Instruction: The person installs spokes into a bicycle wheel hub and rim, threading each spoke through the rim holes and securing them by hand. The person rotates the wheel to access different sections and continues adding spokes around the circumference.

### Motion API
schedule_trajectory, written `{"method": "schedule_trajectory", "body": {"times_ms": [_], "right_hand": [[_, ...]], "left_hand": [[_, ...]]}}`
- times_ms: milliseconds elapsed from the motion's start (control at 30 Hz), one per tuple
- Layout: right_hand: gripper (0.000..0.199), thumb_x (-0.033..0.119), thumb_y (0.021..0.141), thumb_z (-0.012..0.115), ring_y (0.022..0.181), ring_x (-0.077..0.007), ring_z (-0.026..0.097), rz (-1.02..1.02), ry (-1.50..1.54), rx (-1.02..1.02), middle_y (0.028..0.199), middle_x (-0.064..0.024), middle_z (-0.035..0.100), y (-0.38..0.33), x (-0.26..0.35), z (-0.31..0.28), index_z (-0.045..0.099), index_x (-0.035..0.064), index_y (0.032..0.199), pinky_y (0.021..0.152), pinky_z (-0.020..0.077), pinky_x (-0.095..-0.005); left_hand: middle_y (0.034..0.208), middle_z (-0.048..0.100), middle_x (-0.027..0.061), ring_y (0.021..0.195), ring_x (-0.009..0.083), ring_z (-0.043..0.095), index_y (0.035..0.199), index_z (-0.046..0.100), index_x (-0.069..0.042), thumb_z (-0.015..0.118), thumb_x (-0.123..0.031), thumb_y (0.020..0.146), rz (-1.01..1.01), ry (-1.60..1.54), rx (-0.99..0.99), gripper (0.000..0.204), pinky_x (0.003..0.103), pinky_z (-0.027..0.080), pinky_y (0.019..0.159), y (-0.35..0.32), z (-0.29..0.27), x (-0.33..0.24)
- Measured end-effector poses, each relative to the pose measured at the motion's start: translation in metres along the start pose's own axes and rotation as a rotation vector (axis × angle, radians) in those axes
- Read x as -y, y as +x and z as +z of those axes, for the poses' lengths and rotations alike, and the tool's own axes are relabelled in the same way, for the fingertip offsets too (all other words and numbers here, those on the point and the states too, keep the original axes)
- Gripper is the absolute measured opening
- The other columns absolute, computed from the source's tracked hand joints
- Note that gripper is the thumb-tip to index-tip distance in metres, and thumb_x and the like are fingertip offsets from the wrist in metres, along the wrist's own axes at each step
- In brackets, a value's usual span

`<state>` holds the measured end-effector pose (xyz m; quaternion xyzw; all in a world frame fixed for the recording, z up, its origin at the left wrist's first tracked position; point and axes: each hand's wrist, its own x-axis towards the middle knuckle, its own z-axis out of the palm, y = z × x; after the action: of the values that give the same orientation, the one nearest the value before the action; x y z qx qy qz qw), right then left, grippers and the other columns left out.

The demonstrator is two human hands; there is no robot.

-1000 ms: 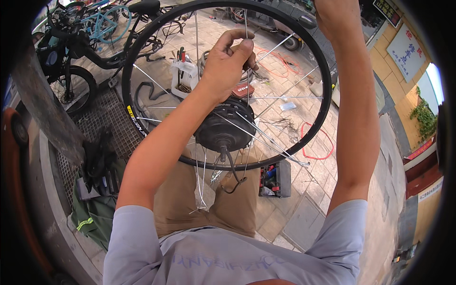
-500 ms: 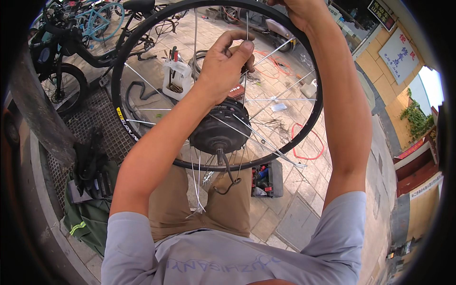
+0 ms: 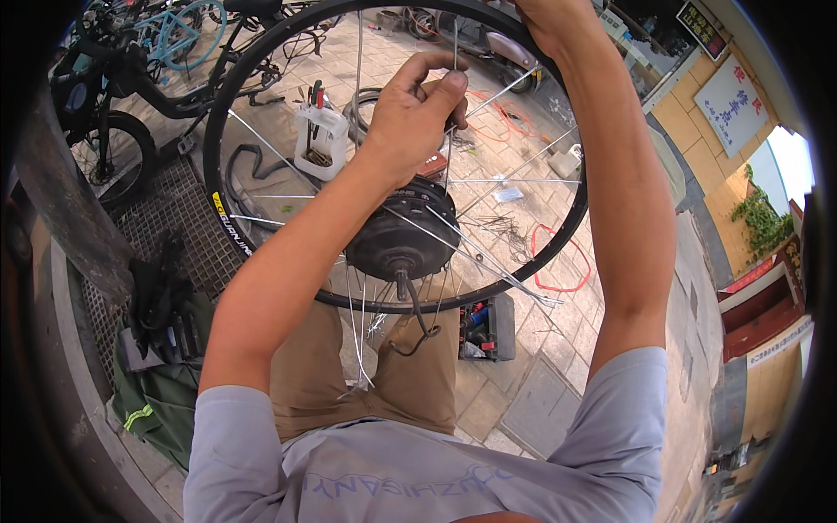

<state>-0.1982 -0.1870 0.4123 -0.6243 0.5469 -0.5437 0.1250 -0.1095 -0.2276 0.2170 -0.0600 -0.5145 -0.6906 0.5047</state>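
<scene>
A black wheel rim (image 3: pixel 214 148) stands tilted in front of me, around a black hub motor (image 3: pixel 401 234) with a short cable (image 3: pixel 417 318) hanging from its axle. Silver spokes (image 3: pixel 514 182) run between hub and rim, and several loose ends stick out past the lower rim. Inside the wheel, my left hand (image 3: pixel 405 126) pinches an upright spoke (image 3: pixel 455 48) between thumb and curled fingers. My right hand (image 3: pixel 542 24) is closed at the rim's upper right, its fingertips partly cut off by the picture's top edge.
A white cut-open jug (image 3: pixel 320 144) of tools stands behind the wheel. Near my knees sits a dark toolbox (image 3: pixel 488 327). A red loop (image 3: pixel 561 283) and orange cord (image 3: pixel 501 113) lie on the paving. Left are a tree trunk (image 3: pixel 74 209), parked bikes (image 3: pixel 109 144) and a green jacket (image 3: pixel 161 405).
My right hand has shifted slightly to the right along the upper rim. My left hand stays on the same spoke, and the wheel is almost unmoved.
</scene>
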Motion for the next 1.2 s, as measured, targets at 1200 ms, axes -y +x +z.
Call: {"method": "schedule_trajectory", "body": {"times_ms": [1200], "right_hand": [[0.013, 0.016, 0.101, 0.067, 0.063, -0.0099, 0.061, 0.012, 0.236, 0.066, 0.079, -0.0017, 0.070, 0.010, -0.038, -0.015, 0.072, 0.0049, 0.097, 0.059, 0.0496, -0.0247]], "left_hand": [[0.078, 0.068, 0.0067, 0.065, 0.0114, 0.065, 0.137, 0.057, 0.009, 0.060, -0.013, 0.103, 0.054, 0.514, -0.097, 0.040, 0.025, 0.051, 0.061, 0.024, 0.012, -0.031]]}}
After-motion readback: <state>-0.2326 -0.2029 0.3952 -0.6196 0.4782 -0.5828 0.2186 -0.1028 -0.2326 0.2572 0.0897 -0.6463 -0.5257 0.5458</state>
